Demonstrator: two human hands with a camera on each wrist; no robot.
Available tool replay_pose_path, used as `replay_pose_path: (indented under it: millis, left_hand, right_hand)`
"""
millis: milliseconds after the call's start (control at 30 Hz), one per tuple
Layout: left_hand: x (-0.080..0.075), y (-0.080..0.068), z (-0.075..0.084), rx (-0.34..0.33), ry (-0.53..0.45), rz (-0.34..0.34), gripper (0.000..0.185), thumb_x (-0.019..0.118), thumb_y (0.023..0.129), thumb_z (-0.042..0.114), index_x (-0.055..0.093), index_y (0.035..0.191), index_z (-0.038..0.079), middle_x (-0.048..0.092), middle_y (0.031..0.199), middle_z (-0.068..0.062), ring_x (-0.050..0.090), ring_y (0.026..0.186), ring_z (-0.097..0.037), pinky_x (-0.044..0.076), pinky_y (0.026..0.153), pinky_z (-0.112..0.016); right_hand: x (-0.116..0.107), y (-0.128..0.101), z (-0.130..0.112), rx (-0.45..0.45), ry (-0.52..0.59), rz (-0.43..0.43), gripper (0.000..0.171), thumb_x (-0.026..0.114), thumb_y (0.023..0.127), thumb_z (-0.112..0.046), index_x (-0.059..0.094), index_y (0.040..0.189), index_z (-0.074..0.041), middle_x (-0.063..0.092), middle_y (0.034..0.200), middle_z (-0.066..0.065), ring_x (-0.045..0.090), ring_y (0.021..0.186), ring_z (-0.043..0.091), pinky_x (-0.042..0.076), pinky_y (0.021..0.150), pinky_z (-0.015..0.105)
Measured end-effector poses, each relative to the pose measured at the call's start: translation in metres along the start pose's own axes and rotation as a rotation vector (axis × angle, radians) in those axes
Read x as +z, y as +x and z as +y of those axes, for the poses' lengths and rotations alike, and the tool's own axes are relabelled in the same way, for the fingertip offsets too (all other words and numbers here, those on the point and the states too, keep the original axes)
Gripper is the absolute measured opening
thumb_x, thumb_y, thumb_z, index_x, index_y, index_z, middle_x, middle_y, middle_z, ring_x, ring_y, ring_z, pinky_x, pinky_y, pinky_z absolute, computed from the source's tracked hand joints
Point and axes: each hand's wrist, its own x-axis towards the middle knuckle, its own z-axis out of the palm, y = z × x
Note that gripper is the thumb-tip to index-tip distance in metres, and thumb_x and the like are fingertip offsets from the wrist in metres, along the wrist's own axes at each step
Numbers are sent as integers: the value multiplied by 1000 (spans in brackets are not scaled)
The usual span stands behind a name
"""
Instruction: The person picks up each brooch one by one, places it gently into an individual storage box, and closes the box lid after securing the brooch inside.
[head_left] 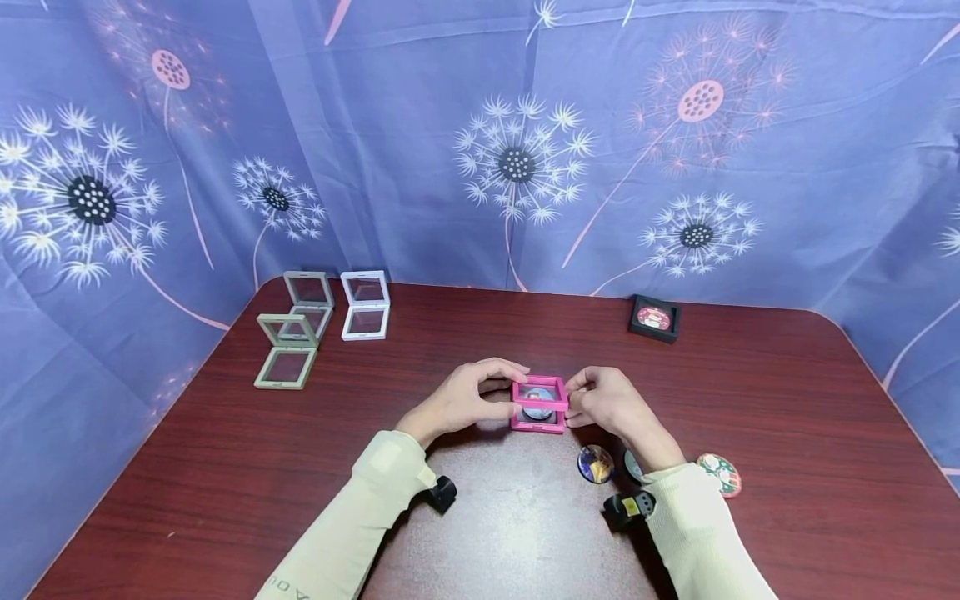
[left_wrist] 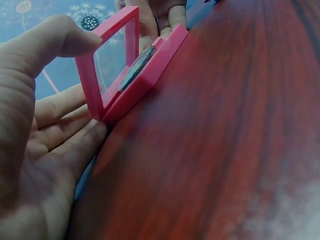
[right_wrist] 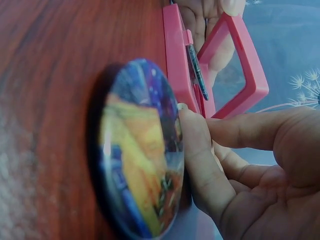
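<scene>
A pink frame box (head_left: 538, 406) lies on the dark red table (head_left: 525, 533) with its windowed lid (left_wrist: 112, 55) raised partway. A round badge (left_wrist: 136, 69) sits inside it. My left hand (head_left: 480, 395) holds the box's left side, the thumb (left_wrist: 70, 40) on the lid's top edge and the fingers (left_wrist: 65, 132) at the base. My right hand (head_left: 596, 402) pinches the box's right side, fingertips (right_wrist: 192, 125) at its corner. A colourful round badge (right_wrist: 140, 165) lies loose on the table just beside that hand.
Two more badges (head_left: 720, 473) lie near my right wrist, one partly hidden by the sleeve. A black box (head_left: 654, 317) holding a badge sits at the back right. Open green (head_left: 288, 350) and white (head_left: 365, 304) frame boxes stand at the back left. A patterned blue cloth (head_left: 480, 150) surrounds the table.
</scene>
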Motion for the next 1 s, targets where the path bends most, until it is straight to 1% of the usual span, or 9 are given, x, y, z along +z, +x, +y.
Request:
replay_pose_path:
  millis: [167,433,800,900,933,1000]
  left_hand:
    - [-1,0,0,6,5,-17,40,85,86,-2,71,124,0,61,146,-18,62,132,-24,47,115,-35]
    - [-2,0,1,8,39,-29,41,87,85,5,72,124,3,61,146,-14,60,133,-22,46,115,-33]
    - [-2,0,2,2,65,-38,42,87,86,9,73,125,6,61,146,-10,59,134,-21,46,115,-33]
    - [-1,-1,1,-24,34,-18,39,84,91,11,72,128,6,63,146,-9,59,134,-21,46,115,-35]
    - [-1,-1,1,-42,28,-2,38,82,93,13,72,129,6,64,145,-8,60,133,-21,47,114,-36]
    - [0,0,2,-94,34,54,36,78,97,19,72,131,9,67,139,-4,62,129,-19,50,111,-37]
  right_hand:
    - [-1,2,1,-2,-1,-5,18,49,95,16,59,110,17,62,89,21,73,70,22,66,69,37]
    - [0,1,1,2,-10,0,17,51,96,15,60,110,17,59,86,17,73,69,22,66,68,36]
    - [-1,0,-1,15,-2,1,16,53,96,15,60,110,16,62,90,19,72,68,21,66,68,35]
    - [-1,1,0,13,0,-3,16,53,96,15,60,110,17,63,91,21,73,69,22,66,69,36]
    - [-1,1,0,13,-1,-3,16,53,96,15,60,110,17,63,92,21,73,69,22,66,69,36]
    - [-1,1,0,14,0,-1,16,53,96,15,60,110,17,63,92,21,73,69,22,66,69,36]
